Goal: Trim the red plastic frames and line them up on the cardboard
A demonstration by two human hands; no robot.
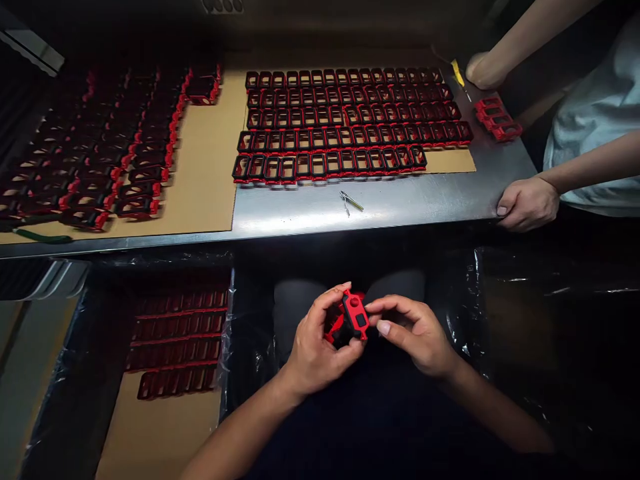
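My left hand [320,340] is wrapped round a red and black plastic frame [356,312], held above my lap with its red end tilted up. That end face carries a round knob-like spot and a dark rectangular window. At its right edge is my right hand [415,330], with thumb and index finger bent and apart. The right index fingertip is at or very near the frame; whether it touches I cannot tell. Beyond my hands, rows of similar red and black frames [325,140] stand on the metal table.
Cardboard [205,160] lies under more frames [100,147] at left. Tweezers-like metal tools [351,201] lie near the table [300,210] edge. A green-handled tool [43,237], a yellow screwdriver [457,73] and a lined box [165,427] holding frames are around. A co-worker's hand [530,203] rests at right.
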